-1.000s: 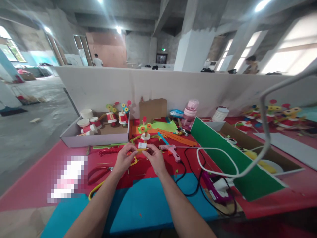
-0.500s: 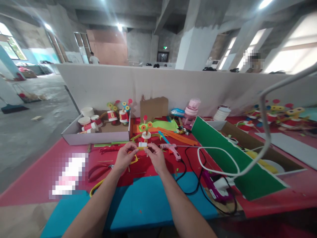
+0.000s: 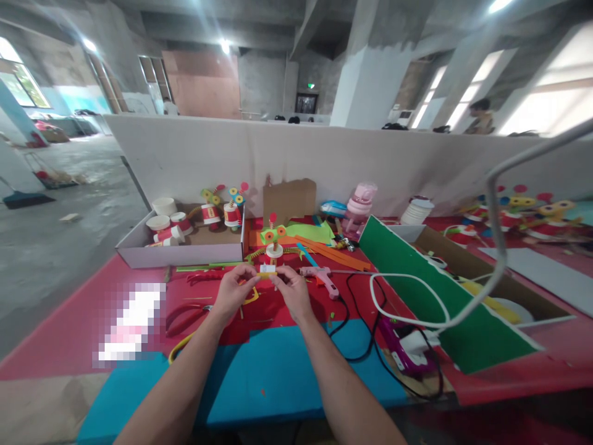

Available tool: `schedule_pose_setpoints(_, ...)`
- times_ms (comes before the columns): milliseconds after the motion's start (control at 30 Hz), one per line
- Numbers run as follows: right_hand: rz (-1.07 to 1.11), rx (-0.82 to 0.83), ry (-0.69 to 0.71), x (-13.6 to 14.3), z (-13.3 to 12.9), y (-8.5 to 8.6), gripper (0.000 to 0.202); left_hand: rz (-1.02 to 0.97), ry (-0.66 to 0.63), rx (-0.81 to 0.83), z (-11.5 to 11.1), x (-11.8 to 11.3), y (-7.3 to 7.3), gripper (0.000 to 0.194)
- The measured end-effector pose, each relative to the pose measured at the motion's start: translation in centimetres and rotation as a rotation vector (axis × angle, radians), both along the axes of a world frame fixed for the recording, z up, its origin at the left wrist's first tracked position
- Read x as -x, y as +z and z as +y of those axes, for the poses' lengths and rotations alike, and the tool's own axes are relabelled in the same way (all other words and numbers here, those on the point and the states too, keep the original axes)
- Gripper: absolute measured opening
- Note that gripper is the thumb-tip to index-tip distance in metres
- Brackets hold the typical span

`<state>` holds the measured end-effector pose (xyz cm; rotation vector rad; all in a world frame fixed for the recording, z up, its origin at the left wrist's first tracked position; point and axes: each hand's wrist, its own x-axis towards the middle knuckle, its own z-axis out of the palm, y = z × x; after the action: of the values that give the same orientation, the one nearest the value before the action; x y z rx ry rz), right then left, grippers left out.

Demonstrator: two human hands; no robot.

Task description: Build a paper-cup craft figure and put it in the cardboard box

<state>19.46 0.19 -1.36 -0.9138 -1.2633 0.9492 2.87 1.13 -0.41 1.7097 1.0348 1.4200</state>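
Both hands pinch a small white-and-yellow piece [image 3: 267, 270], with faint markings on its white part; its exact kind is too small to tell. My left hand [image 3: 239, 288] is closed on its left end and my right hand [image 3: 291, 289] on its right end. Just behind it stands a paper cup figure [image 3: 274, 250] with a green head, orange ring eyes, a red disc on top and spring arms out to the sides. Right of my right hand lies a pink glue gun [image 3: 325, 280]. Red-handled pliers [image 3: 188, 315] rest left of my left forearm.
At the back left, a white box [image 3: 180, 255] holds paper cups and similar figures. A green-sided box [image 3: 445, 303] stands right, with a white cable [image 3: 498, 259] looping over it. Near it is a purple power strip [image 3: 407, 352]. Orange strips [image 3: 331, 252] lie behind the glue gun.
The hands stay in nearly the same place, still pinching the small piece, which looks slightly tilted back. The view has shifted very little. Items on the table have not moved.
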Motion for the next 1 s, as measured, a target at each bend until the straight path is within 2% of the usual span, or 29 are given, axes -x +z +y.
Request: schedule_pose_setpoints(1000,0.044,0.049,0.032,0.16,-0.22,-0.03,0.026,-0.072,-0.004,0.124,-0.27,-0.14,-0.01,0.021)
